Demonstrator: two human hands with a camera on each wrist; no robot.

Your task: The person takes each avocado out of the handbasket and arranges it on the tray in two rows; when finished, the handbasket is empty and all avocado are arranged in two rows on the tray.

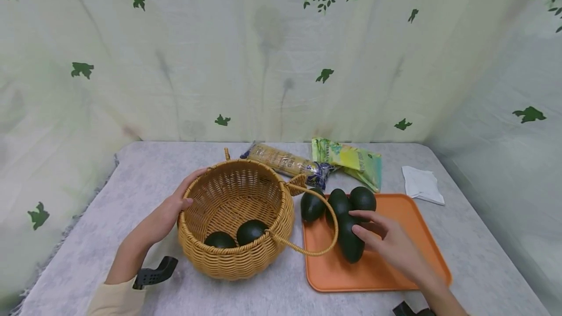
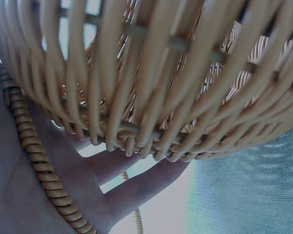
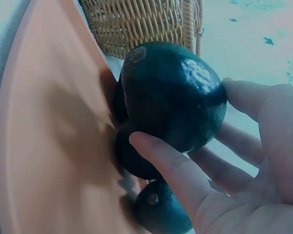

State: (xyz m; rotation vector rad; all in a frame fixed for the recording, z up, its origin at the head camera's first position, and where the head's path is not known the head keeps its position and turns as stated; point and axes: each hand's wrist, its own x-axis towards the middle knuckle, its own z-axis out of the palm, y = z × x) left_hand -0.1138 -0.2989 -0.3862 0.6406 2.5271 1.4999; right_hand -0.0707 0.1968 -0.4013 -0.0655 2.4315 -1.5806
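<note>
My left hand (image 1: 169,208) holds the left side of a wicker basket (image 1: 237,265), thumb at the rim. In the left wrist view its fingers (image 2: 141,190) lie against the woven wall, and a coiled handle (image 2: 44,170) crosses the palm. Two dark green avocados (image 1: 251,231) lie inside the basket. Over the orange tray (image 1: 404,238), my right hand (image 1: 391,240) grips the nearest avocado (image 3: 176,97) between thumb and fingers. Several other avocados (image 1: 362,199) sit close behind it at the tray's left end.
Behind the basket lies a clear packet of long yellowish food (image 1: 285,159). Beside it are green and yellow packets (image 1: 351,160). A white folded tissue (image 1: 422,183) lies beyond the tray's far right corner. The basket's other handle (image 1: 335,230) overhangs the tray's left edge.
</note>
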